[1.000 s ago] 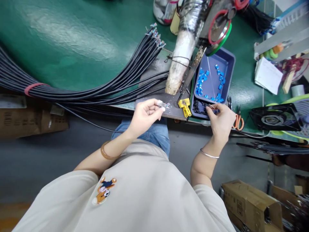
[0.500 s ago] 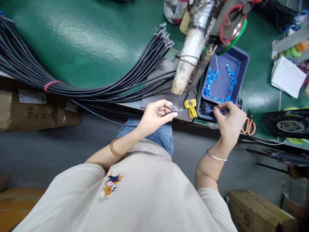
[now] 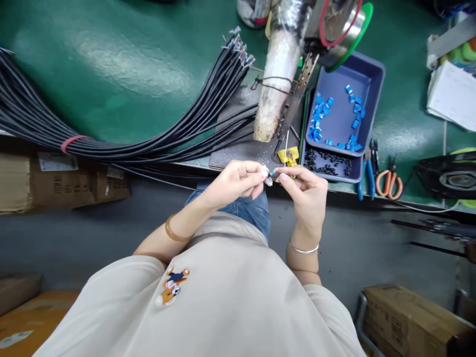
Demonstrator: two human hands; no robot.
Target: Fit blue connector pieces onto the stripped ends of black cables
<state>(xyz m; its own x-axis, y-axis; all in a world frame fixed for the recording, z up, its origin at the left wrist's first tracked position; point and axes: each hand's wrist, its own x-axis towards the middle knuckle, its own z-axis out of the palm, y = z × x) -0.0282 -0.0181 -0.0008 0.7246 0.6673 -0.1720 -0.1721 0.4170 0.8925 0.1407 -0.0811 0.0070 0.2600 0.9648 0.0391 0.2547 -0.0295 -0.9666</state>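
Note:
My left hand [image 3: 241,182] pinches the end of a black cable, whose small coloured wires [image 3: 274,172] stick out toward the right. My right hand [image 3: 303,186] has its thumb and forefinger closed at those wires, and a thin pale strand [image 3: 286,148] rises from its fingertips. Whatever small piece sits between the right fingertips is too small to make out. Just behind the hands lies a yellow clip-like piece [image 3: 289,154]. A white-wrapped nozzle [image 3: 268,111] hangs above the grey mat [image 3: 223,157].
Bundled black cables [image 3: 148,148] cross the green table [image 3: 130,64]. To the right are a blue tray [image 3: 376,99] of blue parts, another tray [image 3: 359,176] of black parts, blue-handled pliers [image 3: 369,176], orange-handled scissors [image 3: 389,184] and a spool [image 3: 353,44].
My right hand has moved left from the tray of black parts to the cable end at my left hand. The camera view has shifted slightly.

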